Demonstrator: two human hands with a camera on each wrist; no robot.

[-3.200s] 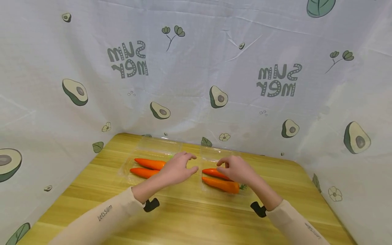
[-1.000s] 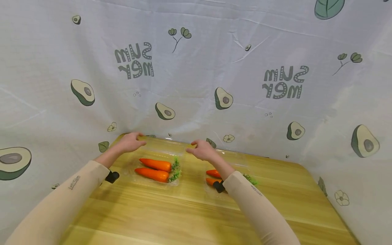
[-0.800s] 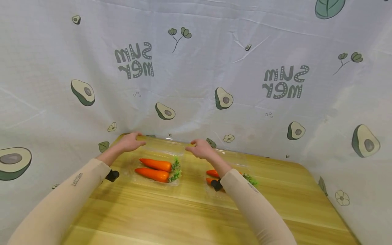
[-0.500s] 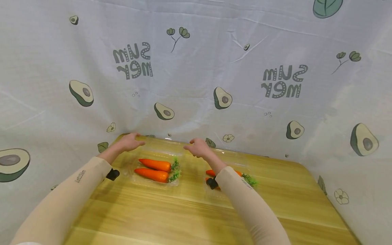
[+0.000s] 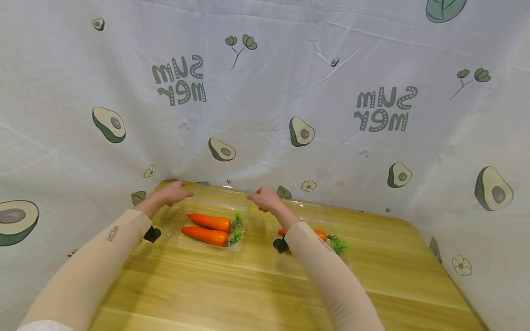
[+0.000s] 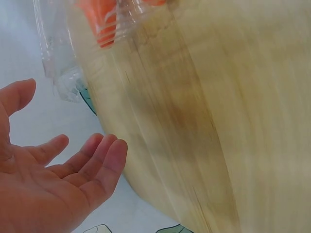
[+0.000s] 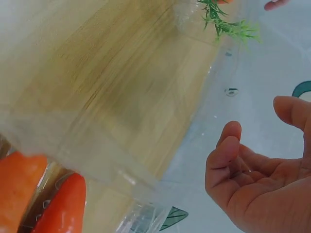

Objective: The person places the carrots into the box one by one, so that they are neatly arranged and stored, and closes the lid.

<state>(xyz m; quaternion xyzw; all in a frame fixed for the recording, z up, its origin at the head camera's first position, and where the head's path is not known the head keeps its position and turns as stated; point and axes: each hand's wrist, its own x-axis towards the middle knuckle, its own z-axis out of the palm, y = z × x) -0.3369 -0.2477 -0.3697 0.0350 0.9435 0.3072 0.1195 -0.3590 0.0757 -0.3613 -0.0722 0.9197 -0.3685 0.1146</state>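
Two clear plastic boxes with raised lids hold orange carrots with frilly green tops. In the left box (image 5: 198, 247), two carrots (image 5: 210, 222) lie side by side. The right box (image 5: 314, 264) is partly covered by the right sleeve, with part of a carrot (image 5: 320, 234) and its greens (image 5: 338, 244) showing. My left hand (image 5: 171, 193) is just off the left side of the left lid (image 5: 217, 196), fingers relaxed and holding nothing. My right hand (image 5: 267, 199) hovers between the boxes near that lid's right side, its fingers (image 7: 223, 160) loosely bent around nothing.
Both boxes stand on a wooden table (image 5: 223, 289), toward its back edge. A white curtain (image 5: 256, 110) printed with avocados hangs close behind and along both sides. The right lid (image 5: 310, 211) leans up near the curtain. A black wrist mount (image 5: 152, 234) sits under the left cuff.
Both hands have moved back and to the left from over the boxes, uncovering the left carrots. Over the last half second they shift only slightly left.
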